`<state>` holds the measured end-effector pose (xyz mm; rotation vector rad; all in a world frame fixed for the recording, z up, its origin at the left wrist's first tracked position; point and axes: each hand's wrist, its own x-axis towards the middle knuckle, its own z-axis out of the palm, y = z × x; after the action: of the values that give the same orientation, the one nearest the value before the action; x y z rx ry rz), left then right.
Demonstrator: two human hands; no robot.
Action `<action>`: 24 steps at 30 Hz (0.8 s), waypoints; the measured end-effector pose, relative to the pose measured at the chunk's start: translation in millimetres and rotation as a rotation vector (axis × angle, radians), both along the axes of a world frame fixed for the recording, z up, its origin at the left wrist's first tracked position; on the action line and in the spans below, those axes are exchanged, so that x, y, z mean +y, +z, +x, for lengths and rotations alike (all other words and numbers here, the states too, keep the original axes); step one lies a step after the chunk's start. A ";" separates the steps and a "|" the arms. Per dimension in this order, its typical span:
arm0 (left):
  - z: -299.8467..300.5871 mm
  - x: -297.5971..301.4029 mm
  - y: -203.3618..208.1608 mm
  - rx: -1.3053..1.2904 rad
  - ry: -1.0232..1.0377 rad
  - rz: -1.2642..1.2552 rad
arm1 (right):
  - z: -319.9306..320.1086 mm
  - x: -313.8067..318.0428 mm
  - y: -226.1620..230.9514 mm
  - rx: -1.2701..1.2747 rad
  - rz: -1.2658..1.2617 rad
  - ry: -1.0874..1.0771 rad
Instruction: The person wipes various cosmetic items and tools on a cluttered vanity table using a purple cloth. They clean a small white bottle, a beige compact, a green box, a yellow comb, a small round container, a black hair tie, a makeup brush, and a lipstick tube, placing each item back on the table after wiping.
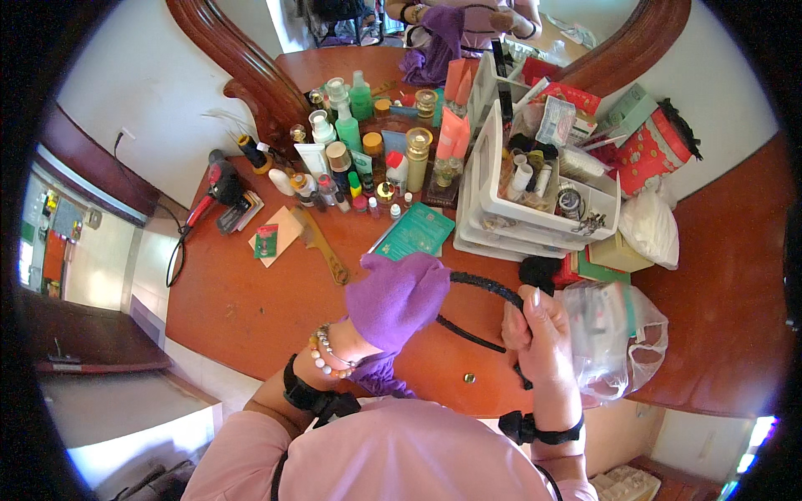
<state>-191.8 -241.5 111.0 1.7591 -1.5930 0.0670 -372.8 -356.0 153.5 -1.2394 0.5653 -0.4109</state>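
Observation:
A purple cloth point(399, 302) covers my left hand, hiding its fingers, and the hand appears closed around a black headband through it. More of the cloth hangs below my left wrist. The headband point(480, 282) has a braided, shiny surface; both its strands run from the cloth toward the right. My right hand point(541, 327) grips the headband at its right side, thumb up and fingers curled. A short black end shows below that hand. On the tabletop, between and below the hands, lies a small round gold-coloured piece point(469, 378).
Bottles and tubes point(347, 129) crowd the reddish-brown table point(242, 309) before a mirror. A white drawer unit point(493, 209) full of small items stands right, beside a clear plastic bag point(618, 334). Left lie a hair dryer point(221, 184) and yellowish comb point(317, 242); a teal packet point(418, 230) lies ahead.

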 end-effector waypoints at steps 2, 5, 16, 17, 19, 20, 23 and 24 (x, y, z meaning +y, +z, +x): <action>-5.0 0.2 -12.1 -0.123 0.029 -0.054 | 2.6 7.3 -5.0 -0.151 0.139 -0.057; -7.3 -6.6 -19.3 -0.289 -0.030 0.049 | 7.8 7.1 -5.2 -0.323 0.288 -0.092; 0.8 -19.6 -10.4 0.585 -0.232 0.361 | 9.0 -4.0 -12.1 -0.573 0.618 -0.088; 3.7 -16.2 -7.5 0.775 -0.218 0.280 | 7.7 -5.6 -12.1 -0.512 0.526 -0.107; 9.4 -10.2 6.4 0.382 0.025 0.156 | 5.1 -8.3 -11.0 -0.388 0.340 -0.147; 11.4 -4.8 21.1 0.183 0.151 0.097 | 8.7 -3.2 -9.3 -0.251 0.208 -0.191; 0.7 -3.0 22.7 -0.077 0.139 0.197 | 14.1 4.4 -10.5 0.089 -0.108 -0.015; -9.3 -7.6 80.8 -0.431 0.075 0.409 | 12.2 4.5 -7.2 0.211 -0.174 0.054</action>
<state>-201.1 -249.1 191.7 2.2325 -1.9490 0.1774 -360.6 -351.5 146.3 -1.4726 0.6849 -0.2894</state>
